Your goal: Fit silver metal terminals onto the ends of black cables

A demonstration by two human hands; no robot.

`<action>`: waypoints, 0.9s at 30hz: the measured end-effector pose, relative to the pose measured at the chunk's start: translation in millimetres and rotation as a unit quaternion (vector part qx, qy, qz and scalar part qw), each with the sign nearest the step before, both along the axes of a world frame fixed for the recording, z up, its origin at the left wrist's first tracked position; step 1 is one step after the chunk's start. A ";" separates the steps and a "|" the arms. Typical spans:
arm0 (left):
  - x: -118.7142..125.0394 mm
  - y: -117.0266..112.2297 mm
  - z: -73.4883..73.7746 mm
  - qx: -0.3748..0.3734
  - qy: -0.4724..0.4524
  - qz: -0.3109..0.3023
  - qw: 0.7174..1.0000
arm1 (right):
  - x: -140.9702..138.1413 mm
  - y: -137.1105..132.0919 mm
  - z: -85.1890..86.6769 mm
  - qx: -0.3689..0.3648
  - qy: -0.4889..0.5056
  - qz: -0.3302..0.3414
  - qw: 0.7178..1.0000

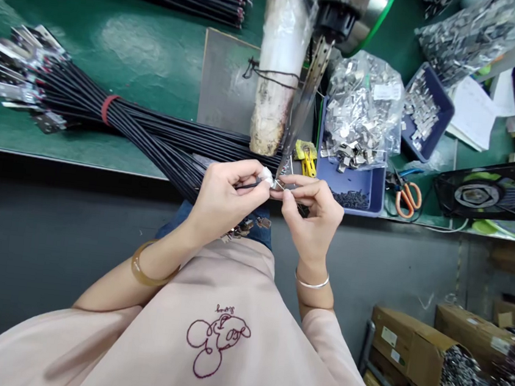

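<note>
Green tabletop [132, 29] ahead, my left grip [228, 196] pinches a cable [246, 185], my right grip [313, 211] a silvery piece [280, 185], by the metal rod [312, 79], work seemingly unfinished.

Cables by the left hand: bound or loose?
Bound at one spot: a red band wraps the cables, metal ends beyond it.

A: Specify the colour of the cables [152, 145].
B: Black. Binding band [108, 110]: red.
A: Bench [135, 45] and tray [377, 193]?
B: Green; purple-blue, respectively.
A: Shirt [148, 353]?
B: Pale pink, dark-red line motif [218, 342].
</note>
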State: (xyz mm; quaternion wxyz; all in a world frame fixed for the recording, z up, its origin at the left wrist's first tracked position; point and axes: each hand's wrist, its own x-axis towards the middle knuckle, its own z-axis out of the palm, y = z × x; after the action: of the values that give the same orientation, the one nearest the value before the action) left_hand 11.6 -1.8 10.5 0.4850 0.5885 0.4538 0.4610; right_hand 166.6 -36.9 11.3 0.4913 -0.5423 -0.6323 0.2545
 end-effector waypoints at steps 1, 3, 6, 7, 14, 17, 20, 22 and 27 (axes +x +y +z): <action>0.7 0.2 0.2 0.000 0.000 0.003 1.000 | 0.6 0.9 0.3 -0.008 0.007 0.004 1.000; 1.5 0.3 0.6 0.000 0.002 0.008 1.000 | 1.7 2.3 0.9 -0.021 0.018 0.008 1.000; 1.9 -0.2 1.6 0.001 0.009 0.016 1.000 | 1.9 4.3 1.9 -0.031 0.038 0.008 0.999; 1.9 -0.4 1.9 0.004 0.011 0.020 1.000 | 1.5 5.0 2.5 -0.033 0.043 0.007 0.999; 0.7 0.7 3.4 0.015 0.014 0.014 1.000 | -0.8 8.5 7.9 -0.042 0.038 0.004 0.998; -0.3 1.0 4.2 0.002 0.028 -0.001 1.000 | 0.8 6.8 7.9 -0.053 0.031 0.009 0.998; 0.0 0.9 4.1 -0.003 0.036 -0.014 0.999 | 2.0 5.2 6.7 -0.059 0.025 0.010 0.998; 0.8 0.7 3.5 -0.003 0.041 -0.017 0.999 | 1.6 5.0 6.0 -0.051 0.018 0.011 0.998; -4.1 -1.6 1.7 0.022 0.063 -0.044 0.997 | 4.2 -3.9 7.4 -0.031 0.009 0.008 0.999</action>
State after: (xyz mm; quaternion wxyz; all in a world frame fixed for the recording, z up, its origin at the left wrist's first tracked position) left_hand 7.6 -3.4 12.2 0.4620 0.6466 0.4470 0.4108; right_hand 170.8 -40.8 18.7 0.4777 -0.5495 -0.6244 0.2828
